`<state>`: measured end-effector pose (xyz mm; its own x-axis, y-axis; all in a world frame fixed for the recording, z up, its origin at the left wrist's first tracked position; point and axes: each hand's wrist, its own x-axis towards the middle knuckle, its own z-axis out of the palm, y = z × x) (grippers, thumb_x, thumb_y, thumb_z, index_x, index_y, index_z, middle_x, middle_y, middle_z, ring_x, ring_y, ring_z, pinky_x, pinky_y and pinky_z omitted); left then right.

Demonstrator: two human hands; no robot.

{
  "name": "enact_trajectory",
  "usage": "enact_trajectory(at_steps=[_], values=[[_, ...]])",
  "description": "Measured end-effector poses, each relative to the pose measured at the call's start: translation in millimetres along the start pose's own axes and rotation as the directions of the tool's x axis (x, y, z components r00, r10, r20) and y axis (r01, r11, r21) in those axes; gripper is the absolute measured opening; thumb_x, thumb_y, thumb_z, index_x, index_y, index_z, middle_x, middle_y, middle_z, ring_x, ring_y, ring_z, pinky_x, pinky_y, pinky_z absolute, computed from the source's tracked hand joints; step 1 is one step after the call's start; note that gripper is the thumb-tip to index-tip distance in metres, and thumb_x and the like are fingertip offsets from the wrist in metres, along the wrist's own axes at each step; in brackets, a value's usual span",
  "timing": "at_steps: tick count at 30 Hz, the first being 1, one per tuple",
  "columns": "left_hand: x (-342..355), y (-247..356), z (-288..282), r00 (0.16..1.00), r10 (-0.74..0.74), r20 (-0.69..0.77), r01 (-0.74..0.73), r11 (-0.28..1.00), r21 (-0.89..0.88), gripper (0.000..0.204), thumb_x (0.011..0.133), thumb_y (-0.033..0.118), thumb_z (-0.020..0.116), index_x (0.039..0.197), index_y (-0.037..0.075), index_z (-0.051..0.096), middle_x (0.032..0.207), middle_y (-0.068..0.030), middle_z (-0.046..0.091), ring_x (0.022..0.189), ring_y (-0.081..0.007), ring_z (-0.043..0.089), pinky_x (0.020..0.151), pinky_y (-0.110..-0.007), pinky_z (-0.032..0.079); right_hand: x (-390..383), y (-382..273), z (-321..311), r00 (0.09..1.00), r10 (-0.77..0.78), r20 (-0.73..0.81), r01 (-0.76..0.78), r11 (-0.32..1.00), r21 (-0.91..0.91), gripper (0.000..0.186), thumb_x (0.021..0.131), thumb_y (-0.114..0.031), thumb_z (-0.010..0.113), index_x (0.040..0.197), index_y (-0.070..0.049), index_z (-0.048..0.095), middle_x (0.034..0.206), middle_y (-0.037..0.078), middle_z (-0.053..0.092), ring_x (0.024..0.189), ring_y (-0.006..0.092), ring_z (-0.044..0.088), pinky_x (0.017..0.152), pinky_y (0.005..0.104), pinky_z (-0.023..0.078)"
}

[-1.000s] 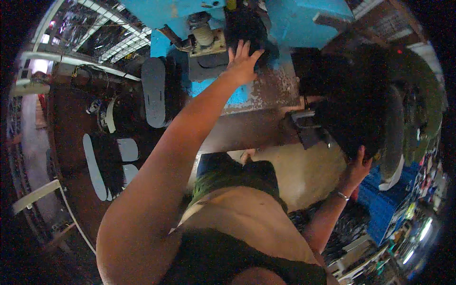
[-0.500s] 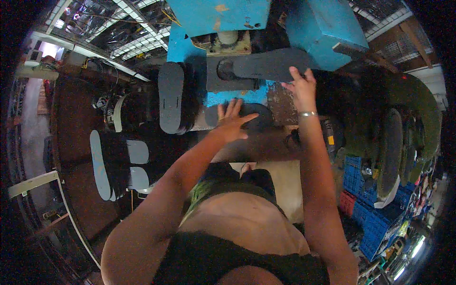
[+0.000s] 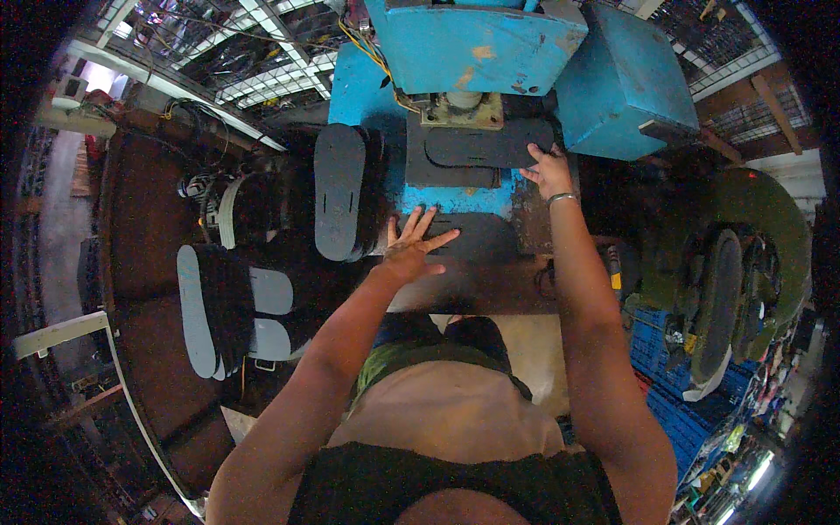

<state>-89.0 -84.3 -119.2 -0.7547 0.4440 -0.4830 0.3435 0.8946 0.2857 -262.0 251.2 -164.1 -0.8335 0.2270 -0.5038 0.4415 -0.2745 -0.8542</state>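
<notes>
A dark grey shoe sole (image 3: 477, 149) lies across the black pad (image 3: 455, 176) of a blue press, below its metal head (image 3: 464, 109). My right hand (image 3: 549, 173), with a bracelet at the wrist, grips the sole's right end between thumb and fingers. Nearer to me, my left hand (image 3: 413, 252) is spread open, palm down, at the left end of another dark sole (image 3: 481, 238) at the bench's front edge. It seems to hold nothing; whether the palm touches that sole I cannot tell. A stack of slotted dark soles (image 3: 337, 192) stands left of the pad.
The blue press body (image 3: 481, 52) overhangs the work area, with a blue box-shaped part (image 3: 621, 87) to its right. Light grey soles (image 3: 197, 306) stand at the left beside grey rounded pieces (image 3: 271, 291). Blue crates (image 3: 665, 376) and a green rounded machine (image 3: 770, 227) are at the right.
The sole in my right hand has moved left and down onto the press pad, covering a part seen before. My left hand stays spread near the front sole. The whole view has shifted slightly.
</notes>
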Motion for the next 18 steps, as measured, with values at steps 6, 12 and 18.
enact_trajectory(at_steps=[6, 12, 18], values=[[-2.4, -3.7, 2.7, 0.998, 0.030, -0.046, -0.032, 0.999, -0.034, 0.090, 0.090, 0.044, 0.083, 0.163, 0.057, 0.031, 0.182, -0.0051, 0.003, 0.167, -0.0324, 0.001, 0.125, -0.075, 0.010, 0.4, 1.7, -1.4, 1.000, 0.012, -0.007, -0.012, 0.999, -0.049, 0.047, 0.096, -0.020, 0.083, 0.132, -0.008, 0.055, 0.126, 0.010, 0.066, 0.104, 0.0310, 0.069, 0.079, 0.0447, 0.066], [-9.1, -11.5, 9.2, 0.976, 0.069, -0.206, -0.089, 0.992, -0.087, 0.083, 0.085, 0.031, 0.087, 0.157, 0.047, 0.050, 0.172, -0.0112, 0.032, 0.160, -0.0364, 0.026, 0.127, -0.069, 0.018, -10.1, -5.0, 5.6, 0.999, -0.014, -0.028, 0.013, 0.998, -0.053, 0.059, 0.093, -0.021, 0.085, 0.142, -0.011, 0.053, 0.127, 0.010, 0.065, 0.101, 0.0314, 0.068, 0.074, 0.0434, 0.067], [-99.1, -9.3, -13.2, 0.792, -0.002, -0.610, -0.242, 0.917, -0.318, 0.073, 0.073, 0.027, 0.094, 0.142, 0.022, 0.068, 0.148, -0.0189, 0.053, 0.135, -0.0394, 0.050, 0.117, -0.054, 0.041, -3.5, -2.2, -0.3, 1.000, 0.009, 0.021, -0.008, 0.999, -0.050, 0.058, 0.096, -0.021, 0.083, 0.144, -0.012, 0.052, 0.130, 0.011, 0.065, 0.101, 0.0308, 0.068, 0.073, 0.0418, 0.066]])
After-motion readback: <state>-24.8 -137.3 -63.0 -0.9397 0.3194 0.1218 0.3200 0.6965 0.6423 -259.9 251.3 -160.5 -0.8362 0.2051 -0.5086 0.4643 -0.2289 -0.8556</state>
